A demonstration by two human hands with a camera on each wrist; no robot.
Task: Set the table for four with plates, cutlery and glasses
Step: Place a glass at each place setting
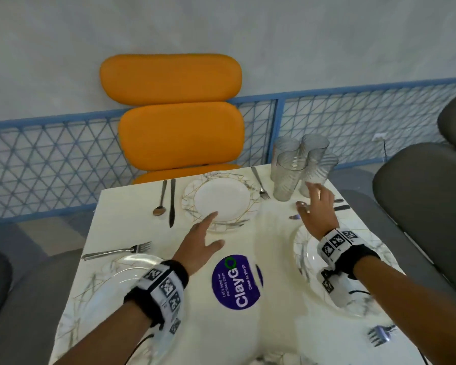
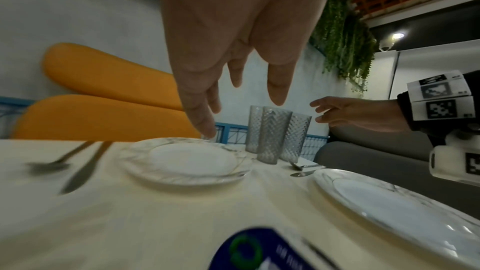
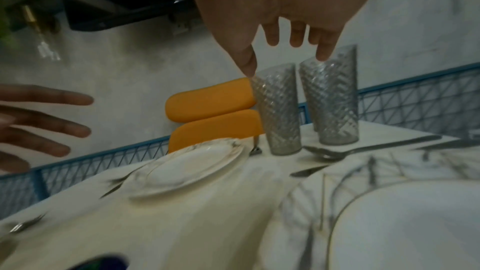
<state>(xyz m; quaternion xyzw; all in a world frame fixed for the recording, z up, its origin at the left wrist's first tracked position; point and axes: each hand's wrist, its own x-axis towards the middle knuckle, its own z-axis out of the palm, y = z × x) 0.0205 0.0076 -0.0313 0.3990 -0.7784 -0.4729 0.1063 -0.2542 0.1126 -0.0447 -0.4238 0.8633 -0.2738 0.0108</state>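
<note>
Right hand [image 1: 317, 209] spread wide and empty, fingers just short of four clustered glasses [image 1: 300, 168] directly ahead; left hand [image 1: 198, 244] open, idle over the table [image 1: 132, 206] beside the far plate [image 1: 221, 200]. Best: wrap one outer glass low, lift straight up, avoid knocking neighbours

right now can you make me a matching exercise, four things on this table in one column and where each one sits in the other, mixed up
Things:
1. cluster of glasses
2. spoon and knife pair
3. purple sticker
4. right hand

Places:
A. middle of the table, between the forearms
B. left of the far plate
C. far right corner
D. reaching toward the glasses, fingers spread

Pairs: 1-C, 2-B, 3-A, 4-D
</note>
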